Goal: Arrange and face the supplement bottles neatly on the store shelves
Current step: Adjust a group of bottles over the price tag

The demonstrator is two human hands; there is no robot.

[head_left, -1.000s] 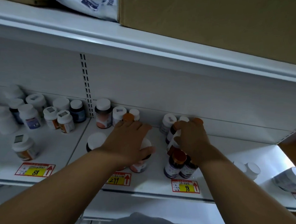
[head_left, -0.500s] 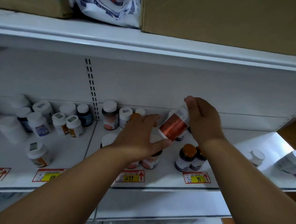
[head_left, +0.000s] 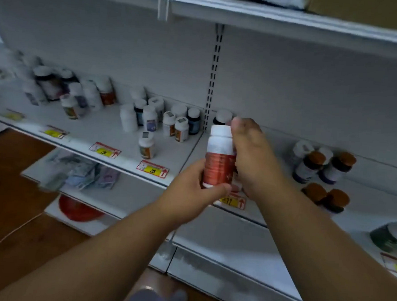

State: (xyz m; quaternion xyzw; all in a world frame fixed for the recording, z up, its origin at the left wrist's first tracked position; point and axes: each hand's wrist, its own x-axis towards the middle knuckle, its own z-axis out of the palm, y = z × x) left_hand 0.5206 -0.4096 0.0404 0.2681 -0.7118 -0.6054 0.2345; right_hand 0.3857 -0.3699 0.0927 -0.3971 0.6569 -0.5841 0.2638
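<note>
Red-label bottle upright, off shelf front edge; left hand fingers wrap base, right hand fingers curl round side.

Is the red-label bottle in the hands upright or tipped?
Upright. The red-label bottle has its white cap on top; the left hand grips its base and the right hand holds its side, above the shelf.

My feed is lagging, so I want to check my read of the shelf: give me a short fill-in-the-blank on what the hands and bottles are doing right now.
1. Both hands hold one bottle with a white cap and a ____ label.
2. The left hand grips the bottle's ____ end.
3. The right hand holds its upper part; the bottle stands nearly ____.
4. The dark bottles to its right have ____ caps.

Missing words: red; lower; upright; orange
</note>
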